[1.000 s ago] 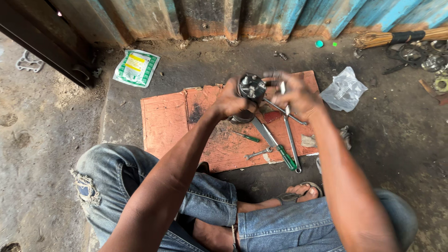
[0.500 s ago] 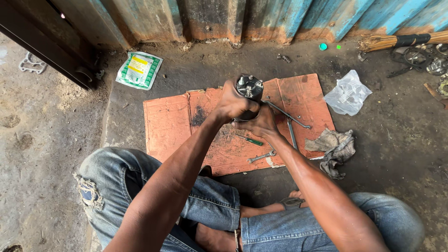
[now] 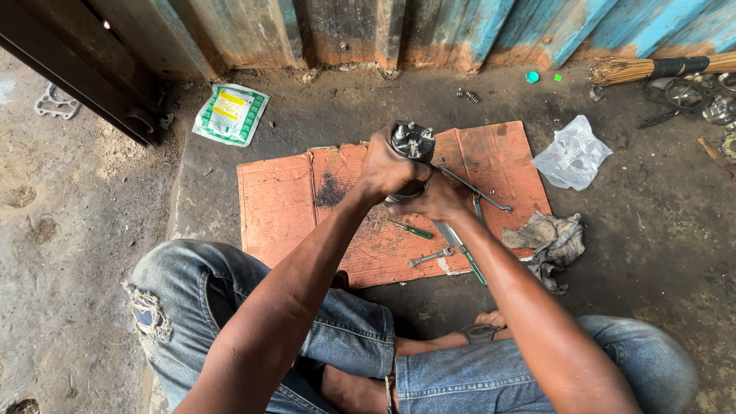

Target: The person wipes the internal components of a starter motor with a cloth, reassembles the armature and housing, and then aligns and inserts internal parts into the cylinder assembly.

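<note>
A cylindrical metal motor part (image 3: 412, 146) is gripped in the left hand (image 3: 387, 170); the right hand (image 3: 435, 201) is closed around its base. A steady hold is judged necessary for further dismantling.

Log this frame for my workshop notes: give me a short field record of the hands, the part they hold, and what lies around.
setting: person seated on a dirt floor by a corrugated metal wall
left hand: grips the top of a dark cylindrical metal part
right hand: holds the part's lower end
work surface: orange cardboard sheet
on the cardboard: green-handled screwdriver, small wrench, long metal rod
nearby: grey rag, clear plastic bag, green and white packet
</note>
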